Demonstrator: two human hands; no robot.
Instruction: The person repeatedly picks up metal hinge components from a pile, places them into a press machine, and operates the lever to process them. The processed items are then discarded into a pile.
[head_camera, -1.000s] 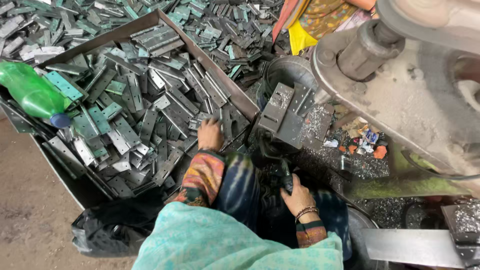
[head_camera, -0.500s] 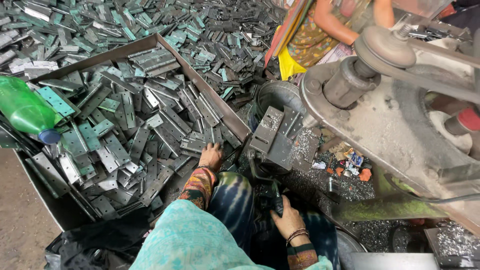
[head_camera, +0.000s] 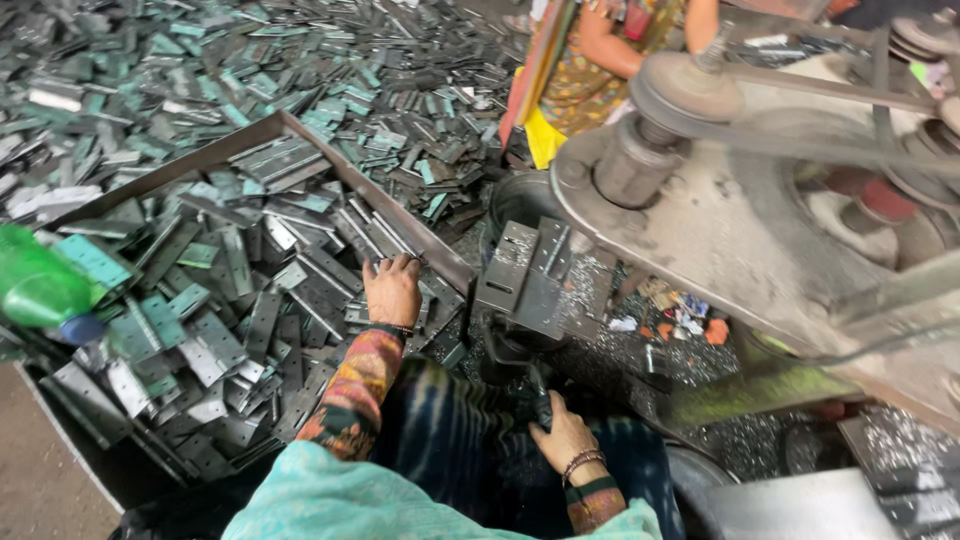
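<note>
My left hand (head_camera: 392, 290) reaches into a metal tray (head_camera: 300, 135) heaped with flat grey and green metal hinge plates (head_camera: 240, 290); its fingers curl over a few plates near the tray's right wall. My right hand (head_camera: 562, 438) rests low by my knee, closed around a dark handle (head_camera: 540, 400) below the machine. Just ahead stands a dark metal press block (head_camera: 525, 280) with hinge plates lying on top.
A large belt-driven machine (head_camera: 760, 210) with a pulley fills the right side. A green plastic bottle (head_camera: 40, 285) lies at the tray's left. More plates cover the floor behind. Another person in a patterned garment (head_camera: 600, 60) sits beyond the machine.
The view has tilted up and shifted, showing more of the machine and floor pile. My left hand stays among the plates; my right hand remains on the handle.
</note>
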